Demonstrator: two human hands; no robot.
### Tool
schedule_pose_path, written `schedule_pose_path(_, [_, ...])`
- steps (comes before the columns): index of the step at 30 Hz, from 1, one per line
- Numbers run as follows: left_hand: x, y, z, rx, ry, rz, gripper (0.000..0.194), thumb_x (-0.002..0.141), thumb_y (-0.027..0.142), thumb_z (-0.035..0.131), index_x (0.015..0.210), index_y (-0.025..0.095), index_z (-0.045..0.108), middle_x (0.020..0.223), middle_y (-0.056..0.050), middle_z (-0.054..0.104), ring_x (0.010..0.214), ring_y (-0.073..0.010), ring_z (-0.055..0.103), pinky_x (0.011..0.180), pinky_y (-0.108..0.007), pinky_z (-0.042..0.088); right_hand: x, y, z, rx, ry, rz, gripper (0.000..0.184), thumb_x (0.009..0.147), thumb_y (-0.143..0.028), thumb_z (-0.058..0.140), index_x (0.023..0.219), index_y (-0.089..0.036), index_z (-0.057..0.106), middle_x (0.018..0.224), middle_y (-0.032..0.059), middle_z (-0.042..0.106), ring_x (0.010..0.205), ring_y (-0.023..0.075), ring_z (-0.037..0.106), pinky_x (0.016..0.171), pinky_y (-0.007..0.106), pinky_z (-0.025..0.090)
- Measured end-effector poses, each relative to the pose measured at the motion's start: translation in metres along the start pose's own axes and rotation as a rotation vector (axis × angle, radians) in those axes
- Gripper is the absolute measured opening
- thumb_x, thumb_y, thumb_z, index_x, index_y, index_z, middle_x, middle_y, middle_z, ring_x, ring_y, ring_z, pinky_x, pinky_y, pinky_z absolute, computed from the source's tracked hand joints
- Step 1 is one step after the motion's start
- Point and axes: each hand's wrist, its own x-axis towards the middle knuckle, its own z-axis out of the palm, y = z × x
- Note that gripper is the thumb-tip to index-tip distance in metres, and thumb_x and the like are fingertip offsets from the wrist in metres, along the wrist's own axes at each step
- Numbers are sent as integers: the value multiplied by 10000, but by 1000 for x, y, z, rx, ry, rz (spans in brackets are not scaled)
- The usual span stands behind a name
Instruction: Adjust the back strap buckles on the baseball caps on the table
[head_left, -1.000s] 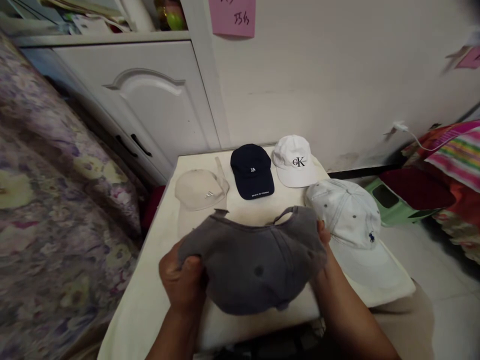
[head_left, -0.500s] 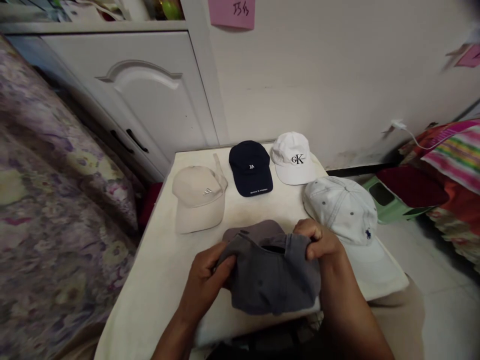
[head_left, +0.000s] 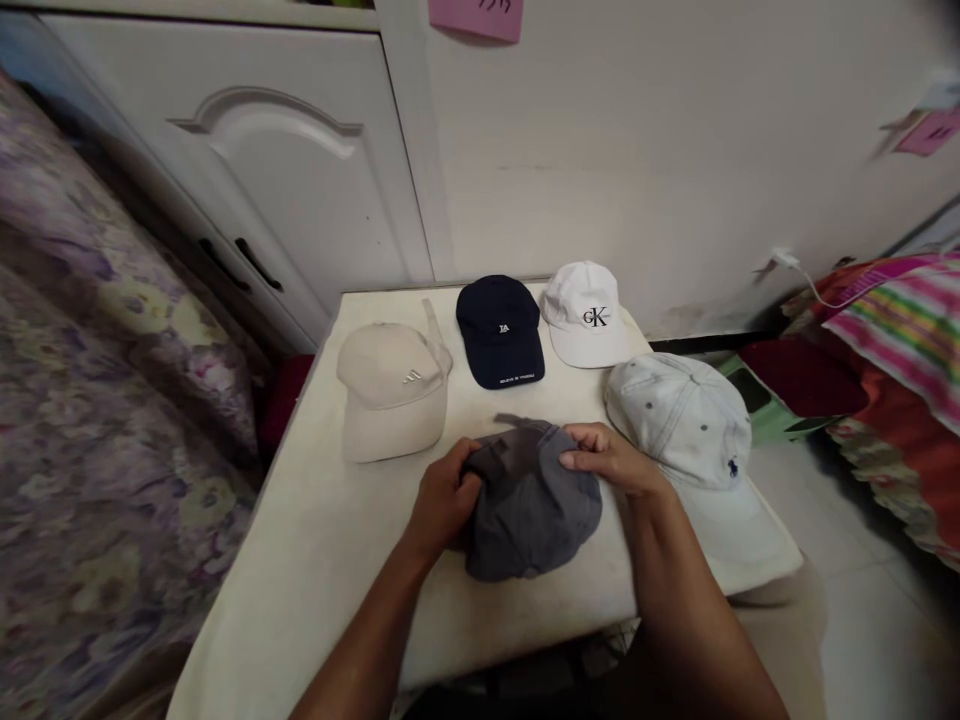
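Observation:
A dark grey baseball cap (head_left: 536,515) is held between both hands over the near part of the table. My left hand (head_left: 446,500) pinches its left edge, and my right hand (head_left: 611,458) grips the right edge with thumb and fingers. A loose strap sticks up at the cap's far side. Beyond it lie a beige cap (head_left: 390,395) on the left, a navy cap (head_left: 500,335) in the middle and a white cap (head_left: 586,318) with black letters. A pale grey cap (head_left: 686,425) sits just right of my right hand, brim toward me.
The table (head_left: 300,560) has a cream cover and stands against the wall (head_left: 615,130). A white cabinet (head_left: 285,170) is behind on the left, beside a floral curtain (head_left: 97,450). At right stands a green stool (head_left: 776,415) with a dark red top.
The grey cap has turned and crumpled between my hands, its strap now showing at the far side. Both hands have moved closer together and slightly away from me.

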Motion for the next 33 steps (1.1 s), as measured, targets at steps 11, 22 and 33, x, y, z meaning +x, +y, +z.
schedule_pose_path(11, [-10, -14, -16, -206, -73, -59, 156, 794, 203, 545, 892, 198, 667, 806, -7, 699, 747, -201, 630, 664, -270, 466, 8, 2, -6, -461, 84, -175, 141, 859, -298, 665, 878, -190, 754, 1031, 63, 684, 975, 245, 619, 862, 335, 460])
schedule_pose_path(22, [-2, -24, -14, -95, 151, -90, 199, 787, 252, 543, 932, 192, 665, 814, -3, 693, 748, -195, 625, 659, -266, 474, 23, 10, 11, -561, 259, -358, 76, 832, -276, 683, 825, -206, 712, 1143, 98, 668, 1094, 273, 596, 980, 416, 419])
schedule_pose_path(33, [16, 34, -44, -44, -97, 20, 304, 751, 164, 492, 993, 205, 672, 892, -5, 719, 843, -220, 646, 782, -324, 480, 30, -30, 18, 52, 44, -89, 302, 717, -309, 824, 956, -203, 673, 830, 6, 697, 665, 139, 622, 631, 244, 486])
